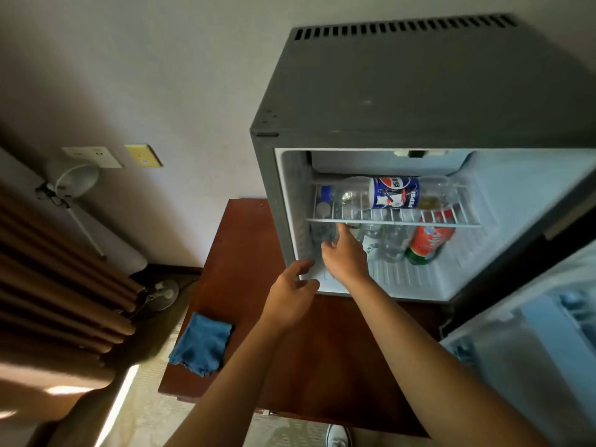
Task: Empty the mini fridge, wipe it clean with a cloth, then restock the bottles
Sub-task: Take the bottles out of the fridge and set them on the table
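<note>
The dark grey mini fridge (pixel 403 91) stands open on a wooden table (pixel 235 253). A Pepsi bottle (pixel 395 192) lies on the wire shelf (pixel 393 222). Below it sit clear bottles (pixel 392 243) and a red watermelon-print bottle (pixel 430 241). My right hand (pixel 345 253) reaches under the shelf at the left, fingers around a clear bottle (pixel 324 235) there. My left hand (pixel 292 295) hovers just outside the fridge's lower left corner, fingers relaxed, holding nothing. A folded blue cloth (pixel 201 345) lies on the table's left front edge.
The fridge door (pixel 532 350) hangs open at the right, its inner shelves facing me. A curtain (pixel 58 279) and a white fan (pixel 75 182) are at the left by the wall. A shoe (pixel 337 435) shows on the floor below the table.
</note>
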{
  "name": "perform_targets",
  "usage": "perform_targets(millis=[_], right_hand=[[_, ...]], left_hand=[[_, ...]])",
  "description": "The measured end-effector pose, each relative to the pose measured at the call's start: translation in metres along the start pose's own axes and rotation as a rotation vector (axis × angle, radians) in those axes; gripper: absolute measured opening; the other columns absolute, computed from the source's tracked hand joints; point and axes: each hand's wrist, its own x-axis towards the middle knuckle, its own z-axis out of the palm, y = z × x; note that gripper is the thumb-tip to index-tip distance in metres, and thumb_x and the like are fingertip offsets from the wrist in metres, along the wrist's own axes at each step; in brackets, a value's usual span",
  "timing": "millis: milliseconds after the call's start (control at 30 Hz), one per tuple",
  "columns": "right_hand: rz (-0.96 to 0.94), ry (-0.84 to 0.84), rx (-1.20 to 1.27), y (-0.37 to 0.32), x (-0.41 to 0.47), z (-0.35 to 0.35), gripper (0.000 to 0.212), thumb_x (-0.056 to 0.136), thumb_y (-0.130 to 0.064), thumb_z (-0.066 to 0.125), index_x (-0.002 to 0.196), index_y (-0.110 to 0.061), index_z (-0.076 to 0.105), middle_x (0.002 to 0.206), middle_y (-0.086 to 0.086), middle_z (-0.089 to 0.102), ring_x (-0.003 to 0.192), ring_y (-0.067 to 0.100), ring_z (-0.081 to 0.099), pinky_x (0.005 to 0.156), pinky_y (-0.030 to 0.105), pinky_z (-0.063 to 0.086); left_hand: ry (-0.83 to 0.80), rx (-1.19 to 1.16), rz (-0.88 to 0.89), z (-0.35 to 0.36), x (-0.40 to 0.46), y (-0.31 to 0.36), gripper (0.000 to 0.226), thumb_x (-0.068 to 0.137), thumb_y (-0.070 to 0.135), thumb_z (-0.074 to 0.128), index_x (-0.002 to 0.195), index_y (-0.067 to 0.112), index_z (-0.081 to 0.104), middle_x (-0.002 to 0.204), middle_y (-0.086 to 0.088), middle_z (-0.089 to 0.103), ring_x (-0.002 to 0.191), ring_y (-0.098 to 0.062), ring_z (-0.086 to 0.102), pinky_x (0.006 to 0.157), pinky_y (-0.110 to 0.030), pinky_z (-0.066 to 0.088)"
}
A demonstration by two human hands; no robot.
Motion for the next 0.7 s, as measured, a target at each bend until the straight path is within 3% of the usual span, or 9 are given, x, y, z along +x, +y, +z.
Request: perform_targets(millis=[100,167,233,367,533,700], right_hand=[[0.010,-0.013,-0.022,0.003,0.017,0.006,0.048,0.098,-0.026,0.052,0.142,-0.012,0.038,0.122,0.013,0.062,0.112,0.033,0.060,0.090,0.042,0.049],[0.014,-0.017,-0.028,0.002,0.026,0.011,0.046,0.097,-0.026,0.053,0.138,-0.008,0.043,0.123,0.013,0.062,0.114,0.033,0.059,0.094,0.042,0.047],[0.025,-0.013,-0.034,0.000,0.034,0.016,0.043,0.096,-0.029,0.054,0.133,-0.007,0.050,0.123,0.013,0.062,0.114,0.035,0.059,0.093,0.040,0.046],[0.045,0.013,-0.073,-0.006,0.048,0.022,0.038,0.095,-0.036,0.057,0.117,-0.006,0.062,0.112,0.015,0.067,0.104,0.038,0.062,0.080,0.037,0.047],[0.059,0.022,-0.124,-0.008,0.059,0.023,0.032,0.095,-0.034,0.058,0.109,-0.007,0.065,0.109,0.016,0.068,0.103,0.038,0.063,0.076,0.034,0.046],[-0.047,0.123,-0.121,0.000,0.044,0.031,0.029,0.093,-0.039,0.061,0.103,-0.011,0.066,0.101,0.010,0.071,0.095,0.032,0.067,0.076,0.037,0.053]], left_hand=[[0.008,0.013,-0.026,0.006,0.009,-0.002,0.045,0.093,0.014,0.058,0.136,0.023,0.053,0.134,0.007,0.057,0.112,-0.010,0.060,0.086,-0.028,0.053],[0.017,0.013,-0.044,0.008,0.012,-0.003,0.044,0.093,0.016,0.059,0.136,0.024,0.053,0.133,0.007,0.058,0.110,-0.009,0.061,0.084,-0.032,0.055],[0.035,0.011,-0.070,0.007,0.015,-0.005,0.043,0.093,0.017,0.059,0.135,0.025,0.053,0.126,0.006,0.061,0.098,-0.009,0.063,0.079,-0.032,0.055],[0.096,-0.030,-0.113,0.004,0.022,-0.009,0.037,0.095,0.015,0.057,0.130,0.026,0.053,0.092,0.006,0.066,0.063,-0.016,0.057,0.058,-0.032,0.051],[0.110,-0.005,-0.119,0.006,0.028,-0.011,0.041,0.095,0.017,0.059,0.135,0.024,0.050,0.096,0.021,0.058,0.073,-0.008,0.055,0.079,-0.042,0.056],[0.134,-0.047,-0.137,0.003,0.027,-0.014,0.039,0.094,0.018,0.059,0.131,0.027,0.051,0.096,0.012,0.065,0.074,-0.019,0.063,0.068,-0.041,0.056]])
